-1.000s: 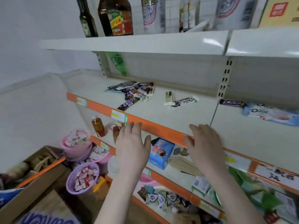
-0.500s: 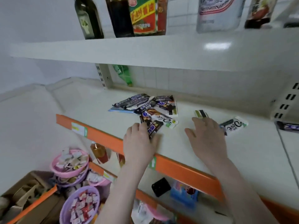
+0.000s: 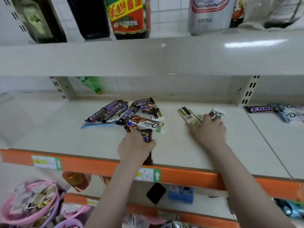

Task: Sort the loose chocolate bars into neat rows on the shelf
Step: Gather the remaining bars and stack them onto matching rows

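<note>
A loose pile of chocolate bars [image 3: 121,112], mostly dark Snickers wrappers with a white Dove bar [image 3: 152,125] on its near side, lies mid-shelf on the white shelf [image 3: 57,132]. My left hand [image 3: 134,148] grips a dark Snickers bar [image 3: 146,137] at the pile's near edge; the bar's lower end sticks out under my palm. Further right, my right hand [image 3: 209,130] curls its fingers over a second white Dove bar [image 3: 218,114] and touches a pale gold-and-white bar [image 3: 188,115] beside it.
On the neighbouring shelf panel to the right lie a Snickers bar [image 3: 260,109] and pale blue Dove packs [image 3: 293,113]. Bottles [image 3: 130,17] stand on the overhanging shelf above. A green bottle [image 3: 91,83] lies behind the shelf. Pink candy baskets [image 3: 29,204] sit below left.
Both hands have reached forward from the shelf's orange edge. The left has closed round a Snickers bar; the right has moved right onto the Dove bar. The camera came closer.
</note>
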Demonstrator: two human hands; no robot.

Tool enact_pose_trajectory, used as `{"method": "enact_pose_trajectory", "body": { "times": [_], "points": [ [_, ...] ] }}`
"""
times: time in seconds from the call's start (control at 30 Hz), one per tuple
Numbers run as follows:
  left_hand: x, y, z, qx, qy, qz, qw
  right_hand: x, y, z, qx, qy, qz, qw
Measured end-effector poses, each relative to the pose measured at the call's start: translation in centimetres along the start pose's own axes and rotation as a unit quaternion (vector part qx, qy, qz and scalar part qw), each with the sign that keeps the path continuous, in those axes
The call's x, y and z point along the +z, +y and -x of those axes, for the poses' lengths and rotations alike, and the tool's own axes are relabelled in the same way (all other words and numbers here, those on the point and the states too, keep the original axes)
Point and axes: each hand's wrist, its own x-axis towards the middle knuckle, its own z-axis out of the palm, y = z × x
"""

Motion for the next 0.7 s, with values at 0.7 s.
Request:
{"method": "enact_pose_trajectory", "body": {
  "times": [0.7],
  "points": [
    [2.4, 3.3, -4.5, -0.079, 0.063, 0.218, 0.971, -1.4, -2.8, -3.9, 0.047, -0.086, -0.078, 0.992]
  ]
}}
